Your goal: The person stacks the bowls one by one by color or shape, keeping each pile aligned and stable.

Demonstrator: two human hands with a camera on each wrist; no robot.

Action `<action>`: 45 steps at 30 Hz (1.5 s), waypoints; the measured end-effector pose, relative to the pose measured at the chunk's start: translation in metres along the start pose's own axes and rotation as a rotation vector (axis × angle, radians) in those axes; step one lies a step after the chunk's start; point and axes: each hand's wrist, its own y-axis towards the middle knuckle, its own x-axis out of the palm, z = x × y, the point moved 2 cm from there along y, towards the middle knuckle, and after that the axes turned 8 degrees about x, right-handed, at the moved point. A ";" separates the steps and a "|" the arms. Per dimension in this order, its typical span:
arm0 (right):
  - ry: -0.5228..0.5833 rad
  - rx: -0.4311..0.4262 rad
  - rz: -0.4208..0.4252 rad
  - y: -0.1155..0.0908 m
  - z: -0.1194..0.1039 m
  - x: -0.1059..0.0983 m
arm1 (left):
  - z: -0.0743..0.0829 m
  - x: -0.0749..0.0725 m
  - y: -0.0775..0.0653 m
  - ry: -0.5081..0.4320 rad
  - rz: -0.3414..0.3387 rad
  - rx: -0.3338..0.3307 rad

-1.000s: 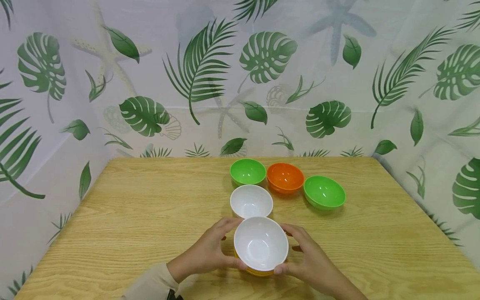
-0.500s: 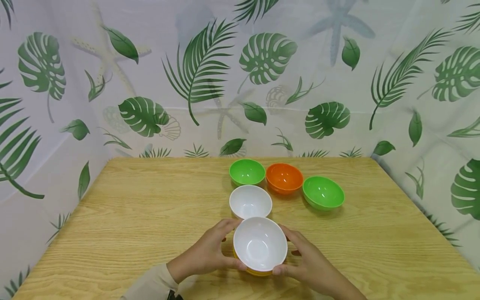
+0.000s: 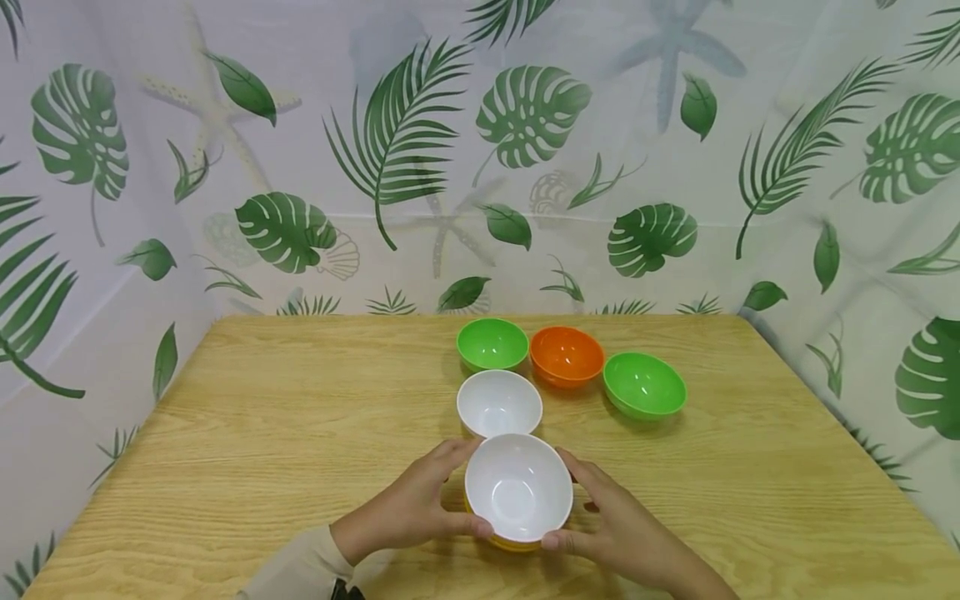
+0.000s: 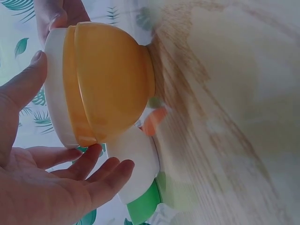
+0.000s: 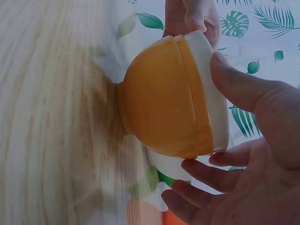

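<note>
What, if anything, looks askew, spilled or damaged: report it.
Nothing stands out: the held white bowl sits evenly in the yellow bowls, the four bowls behind rest open side up, and no spill or crack shows.

"What is it that hangs behind the table (image 3: 262,417)?"

"It is a whitish covering (image 3: 442,158), printed with green leaves (image 3: 652,239), pale starfish (image 3: 670,48) and shells (image 3: 341,252). One thin crease goes across it."

"And at the sides?"

"The same print is on the left side panel (image 3: 112,308) and the right side panel (image 3: 870,250). The table top is light wood colour, with wavy grain. The light looks soft, slightly violet on the left."
</note>
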 end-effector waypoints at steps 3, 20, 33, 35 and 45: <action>0.006 -0.003 -0.005 0.000 0.000 0.000 | -0.002 0.000 0.000 -0.001 -0.001 -0.001; 0.036 -0.012 -0.070 0.000 -0.002 -0.006 | -0.006 -0.010 0.005 -0.057 0.065 -0.026; 0.146 -0.117 0.313 0.010 -0.005 -0.024 | -0.008 -0.029 0.013 -0.155 0.372 0.024; 0.175 -0.107 0.358 0.012 -0.005 -0.027 | -0.009 -0.032 0.015 -0.167 0.395 0.018; 0.416 0.119 0.360 0.014 -0.004 -0.038 | -0.009 -0.056 0.022 -0.177 0.471 -0.026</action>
